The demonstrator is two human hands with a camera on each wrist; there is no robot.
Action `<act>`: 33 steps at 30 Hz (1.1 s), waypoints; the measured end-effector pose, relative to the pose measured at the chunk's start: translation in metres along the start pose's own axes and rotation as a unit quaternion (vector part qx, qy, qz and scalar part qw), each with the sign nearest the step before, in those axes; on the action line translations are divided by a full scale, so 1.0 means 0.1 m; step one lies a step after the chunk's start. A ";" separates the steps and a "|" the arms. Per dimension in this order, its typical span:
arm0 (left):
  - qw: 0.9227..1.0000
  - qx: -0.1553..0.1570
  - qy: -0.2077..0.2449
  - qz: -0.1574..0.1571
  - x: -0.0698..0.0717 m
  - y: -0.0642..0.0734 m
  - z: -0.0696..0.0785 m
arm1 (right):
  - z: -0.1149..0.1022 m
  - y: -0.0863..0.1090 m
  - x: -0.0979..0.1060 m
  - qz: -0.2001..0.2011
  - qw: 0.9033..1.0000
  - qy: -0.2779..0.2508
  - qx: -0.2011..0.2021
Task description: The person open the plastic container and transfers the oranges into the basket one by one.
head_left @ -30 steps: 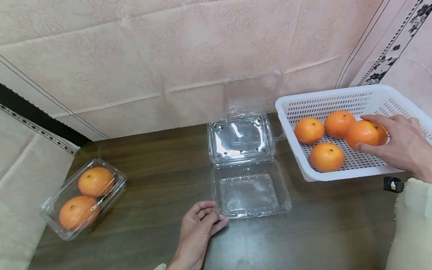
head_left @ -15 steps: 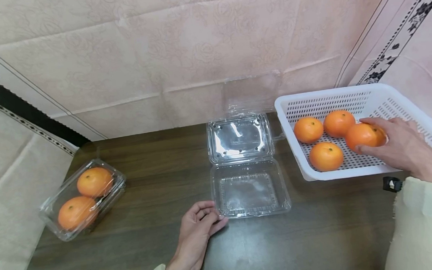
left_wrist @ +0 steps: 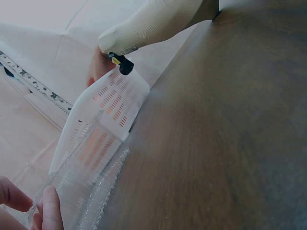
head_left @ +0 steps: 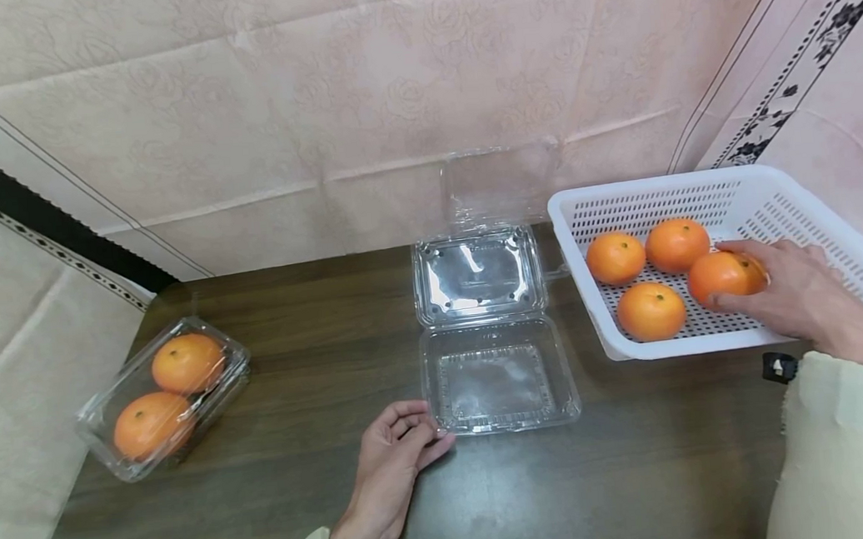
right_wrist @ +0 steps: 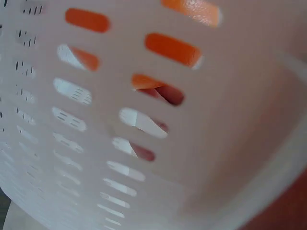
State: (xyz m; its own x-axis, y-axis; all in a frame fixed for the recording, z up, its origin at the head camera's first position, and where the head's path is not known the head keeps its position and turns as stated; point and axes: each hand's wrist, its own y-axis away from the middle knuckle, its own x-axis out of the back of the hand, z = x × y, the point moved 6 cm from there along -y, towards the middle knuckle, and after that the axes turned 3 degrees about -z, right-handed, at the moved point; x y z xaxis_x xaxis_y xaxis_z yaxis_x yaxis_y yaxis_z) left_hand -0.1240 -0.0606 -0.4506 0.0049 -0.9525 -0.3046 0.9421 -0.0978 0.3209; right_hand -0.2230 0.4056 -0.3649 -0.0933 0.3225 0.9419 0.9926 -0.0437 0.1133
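Observation:
My right hand (head_left: 805, 293) reaches into the white basket (head_left: 610, 349), its fingers and thumb around an orange (head_left: 725, 274). Three other oranges lie beside it, one of them an orange (head_left: 651, 312) near the basket's front left corner. An open clear plastic clamshell box (head_left: 499, 382) lies on the table with nothing in it. At the box's near left corner, my left hand (head_left: 394, 481) pinches the rim; the left wrist view shows the thumb (left_wrist: 52, 211) and a finger on the clear edge. In the right wrist view the basket wall (right_wrist: 216, 143) hides most of the right hand.
A closed clear box (head_left: 219, 401) with two oranges (head_left: 187, 363) inside sits at the left on the dark wooden table (head_left: 319, 377). Another clear plastic piece (head_left: 501, 185) stands behind the open box, against the pale cloth (head_left: 359, 99).
My right hand and the orange in it have shifted very slightly down and to the left inside the basket. The left hand and the open box stay in place.

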 end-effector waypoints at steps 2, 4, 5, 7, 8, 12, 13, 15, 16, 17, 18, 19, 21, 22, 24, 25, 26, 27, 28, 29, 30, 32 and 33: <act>1.000 0.000 0.000 0.000 0.00 0.00 0.00 | 0.01 -0.01 -0.01 -0.006 1.000 0.002 0.002; 1.000 0.000 0.000 0.000 0.00 0.01 0.00 | 0.01 -0.02 -0.02 -0.010 1.000 0.002 -0.001; 1.000 -0.001 0.000 0.000 0.00 0.01 0.00 | 0.01 -0.02 -0.03 -0.013 1.000 0.002 0.001; 1.000 -0.001 0.001 0.000 0.00 0.01 0.00 | 0.02 -0.03 -0.05 -0.021 1.000 0.000 -0.003; 1.000 -0.002 0.002 0.001 0.00 0.01 0.00 | 0.02 -0.04 -0.05 -0.023 1.000 -0.002 -0.003; 1.000 -0.004 0.005 0.003 0.00 0.01 0.00 | 0.03 -0.05 -0.07 -0.036 0.999 -0.004 -0.004; 1.000 -0.005 0.006 0.004 0.00 0.01 0.00 | 0.03 -0.06 -0.07 -0.037 0.999 -0.004 -0.003; 1.000 -0.004 0.004 0.005 0.00 0.01 0.00 | 0.03 -0.06 -0.08 -0.044 0.999 -0.005 -0.006; 1.000 -0.003 0.004 0.005 0.00 0.01 0.00 | 0.03 -0.06 -0.08 -0.046 0.999 -0.005 -0.006; 1.000 -0.002 0.003 0.005 0.00 0.01 0.00 | 0.03 -0.06 -0.08 -0.048 0.999 -0.005 -0.008; 1.000 -0.001 0.002 0.005 0.00 0.01 0.00 | 0.03 -0.06 -0.08 -0.050 0.999 -0.004 -0.010; 1.000 -0.001 0.002 0.004 0.00 0.00 0.00 | 0.03 -0.06 -0.08 -0.051 0.999 -0.004 -0.011; 1.000 0.000 0.002 0.003 0.00 0.00 0.00 | 0.04 -0.06 -0.08 -0.053 0.998 -0.002 -0.017; 1.000 0.000 0.002 0.003 -0.01 0.00 0.00 | 0.04 -0.06 -0.08 -0.054 0.998 -0.001 -0.020; 1.000 -0.001 0.003 0.002 -0.01 0.00 0.00 | 0.05 -0.06 -0.09 -0.056 0.998 0.000 -0.029; 1.000 -0.001 0.003 0.002 -0.01 0.00 0.00 | 0.05 -0.06 -0.09 -0.056 0.998 -0.002 -0.034; 1.000 -0.002 0.003 0.002 0.00 0.00 0.00 | 0.06 -0.06 -0.10 -0.058 0.997 -0.003 -0.040; 1.000 -0.002 0.003 0.001 0.00 0.00 0.00 | 0.06 -0.07 -0.10 -0.060 0.997 -0.001 -0.041; 1.000 -0.002 0.004 0.001 0.00 0.00 0.00 | 0.06 -0.07 -0.10 -0.061 0.997 0.000 -0.043; 1.000 -0.002 0.004 0.000 0.00 0.00 0.00 | 0.07 -0.08 -0.10 -0.063 0.997 0.002 -0.045; 1.000 -0.002 0.004 0.000 0.00 0.00 0.00 | 0.07 -0.08 -0.11 -0.065 0.997 0.002 -0.047; 1.000 -0.001 0.006 -0.001 0.00 0.00 0.00 | 0.07 -0.09 -0.11 -0.070 0.996 0.008 -0.047; 1.000 -0.001 0.006 -0.001 0.00 0.00 0.00 | 0.07 -0.09 -0.11 -0.071 0.996 0.009 -0.048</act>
State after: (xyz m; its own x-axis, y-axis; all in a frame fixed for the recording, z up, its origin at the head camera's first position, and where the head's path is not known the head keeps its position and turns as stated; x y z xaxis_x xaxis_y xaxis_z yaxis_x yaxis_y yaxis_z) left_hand -0.1239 -0.0605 -0.4510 0.0074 -0.9487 -0.3161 0.9425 -0.0990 0.3191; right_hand -0.2301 0.4092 -0.3785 -0.2346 0.3141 0.9200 0.9574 -0.0892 0.2746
